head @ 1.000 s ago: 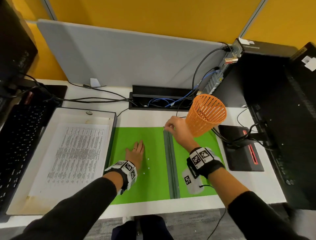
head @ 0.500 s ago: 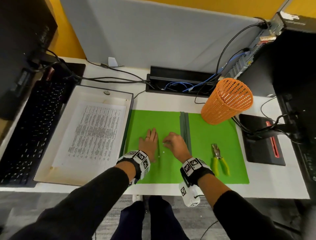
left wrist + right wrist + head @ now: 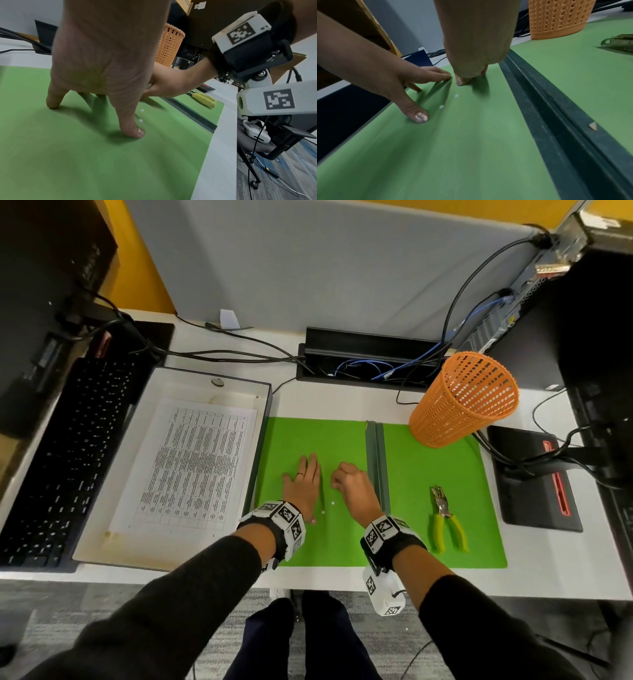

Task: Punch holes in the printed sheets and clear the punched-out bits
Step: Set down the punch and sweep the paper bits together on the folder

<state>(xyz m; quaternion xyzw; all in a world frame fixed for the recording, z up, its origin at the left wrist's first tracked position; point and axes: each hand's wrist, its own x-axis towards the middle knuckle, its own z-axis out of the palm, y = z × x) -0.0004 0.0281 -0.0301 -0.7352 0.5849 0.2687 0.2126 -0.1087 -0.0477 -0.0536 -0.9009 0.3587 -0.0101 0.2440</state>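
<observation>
An open green folder point(image 3: 428, 474) lies on the desk with a dark spine point(image 3: 376, 460). My left hand point(image 3: 303, 484) rests flat on its left half, fingers spread point(image 3: 53, 104). Just right of it my right hand point(image 3: 337, 482) has its fingertips point(image 3: 464, 79) bunched together on the folder; nothing shows between them. Two white punched-out bits point(image 3: 332, 503) point(image 3: 441, 106) point(image 3: 140, 120) lie between the hands. The yellow-handled hole punch point(image 3: 445, 518) lies on the right half. Printed sheets point(image 3: 195, 460) sit in a white tray point(image 3: 205, 381). An orange mesh basket point(image 3: 462, 402) stands at the folder's far right corner.
A black keyboard point(image 3: 68, 460) lies left of the tray. A cable box point(image 3: 370, 361) with blue wires sits behind the folder. A black device point(image 3: 534, 481) and a computer tower point(image 3: 582, 320) stand at the right, with cables trailing across.
My right hand has come back from beside the orange basket to the folder's left half, next to the left hand. The left hand has stayed flat on the folder.
</observation>
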